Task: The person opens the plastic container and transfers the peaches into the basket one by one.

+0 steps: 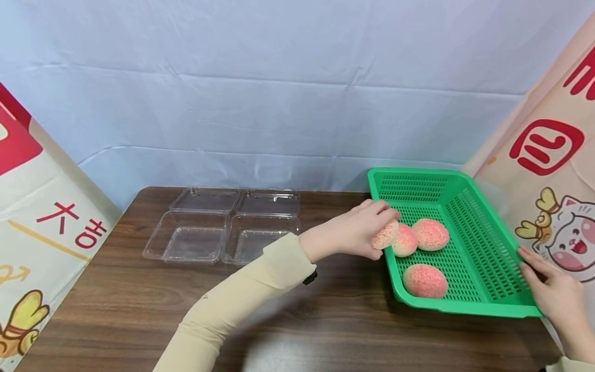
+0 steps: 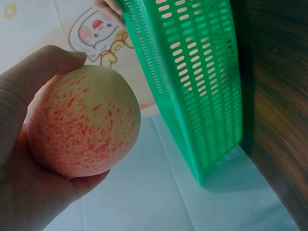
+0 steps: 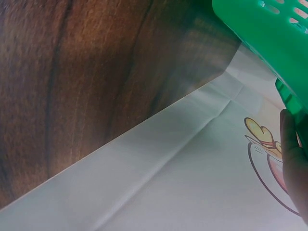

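Note:
In the head view, my left hand [image 1: 355, 232] holds a pale, red-speckled peach [image 1: 385, 235] at the left rim of a green plastic basket [image 1: 495, 237]. The left wrist view shows thumb and fingers curled round this peach [image 2: 86, 122], with the basket's slotted side [image 2: 197, 72] beyond it. Inside the basket, two pink peaches lie together, one peach [image 1: 404, 241] against another peach [image 1: 431, 234]. A third peach [image 1: 425, 281] rests near the front left corner. My right hand [image 1: 555, 289] grips the basket's right rim near the front corner; its fingers are partly hidden in the right wrist view.
Two clear plastic boxes stand side by side on the wooden table [image 1: 153, 305], a left box [image 1: 192, 243] and a right box [image 1: 255, 243], their lids folded back. A pale blue cloth [image 1: 279, 113] hangs behind; printed sheets [image 1: 548, 206] flank the table.

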`<state>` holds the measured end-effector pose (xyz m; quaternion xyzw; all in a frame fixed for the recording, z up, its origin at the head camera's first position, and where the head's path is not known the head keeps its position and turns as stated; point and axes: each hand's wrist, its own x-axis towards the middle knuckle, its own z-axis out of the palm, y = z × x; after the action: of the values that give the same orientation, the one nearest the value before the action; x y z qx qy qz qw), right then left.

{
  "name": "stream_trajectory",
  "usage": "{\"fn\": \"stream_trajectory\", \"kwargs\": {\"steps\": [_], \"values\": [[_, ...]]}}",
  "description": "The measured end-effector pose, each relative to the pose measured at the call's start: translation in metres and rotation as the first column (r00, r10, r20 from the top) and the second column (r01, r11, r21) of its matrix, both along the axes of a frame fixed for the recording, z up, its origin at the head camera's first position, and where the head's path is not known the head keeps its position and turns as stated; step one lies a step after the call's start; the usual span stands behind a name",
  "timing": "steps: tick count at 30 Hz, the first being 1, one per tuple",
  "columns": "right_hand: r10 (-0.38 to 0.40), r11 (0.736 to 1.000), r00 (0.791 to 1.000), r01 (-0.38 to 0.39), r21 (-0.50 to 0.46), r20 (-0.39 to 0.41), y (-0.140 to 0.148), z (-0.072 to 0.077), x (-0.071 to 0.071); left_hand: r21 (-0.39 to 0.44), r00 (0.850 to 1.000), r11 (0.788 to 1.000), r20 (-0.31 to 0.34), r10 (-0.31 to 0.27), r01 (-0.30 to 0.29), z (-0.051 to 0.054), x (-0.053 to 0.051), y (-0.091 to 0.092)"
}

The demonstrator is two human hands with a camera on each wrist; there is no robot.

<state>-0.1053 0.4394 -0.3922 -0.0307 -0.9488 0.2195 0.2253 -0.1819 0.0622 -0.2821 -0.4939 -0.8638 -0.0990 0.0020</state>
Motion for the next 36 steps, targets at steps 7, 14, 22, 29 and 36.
{"fn": "stream_trajectory", "kwargs": {"steps": [7,14,22,29,36], "values": [[-0.005,1.0,1.0,0.005,0.001,0.008,-0.001,0.0,0.0,-0.009,1.0,1.0,0.011,0.002,-0.002,0.001,0.0,0.008],[0.004,1.0,1.0,-0.004,0.008,-0.007,-0.001,0.0,0.0,-0.027,1.0,1.0,0.009,-0.014,0.015,0.002,0.002,0.017],[0.001,1.0,1.0,-0.001,0.006,-0.003,-0.001,0.0,0.001,-0.062,0.999,0.997,-0.019,-0.038,0.037,0.001,0.005,0.028],[-0.014,1.0,1.0,0.013,0.011,0.009,-0.003,0.0,0.002,-0.106,0.999,0.994,-0.016,-0.041,0.039,0.0,0.006,0.04],[-0.02,1.0,1.0,0.02,0.004,0.005,-0.004,0.0,0.002,-0.137,0.999,0.99,-0.032,-0.034,0.03,-0.003,0.007,0.051]]}}
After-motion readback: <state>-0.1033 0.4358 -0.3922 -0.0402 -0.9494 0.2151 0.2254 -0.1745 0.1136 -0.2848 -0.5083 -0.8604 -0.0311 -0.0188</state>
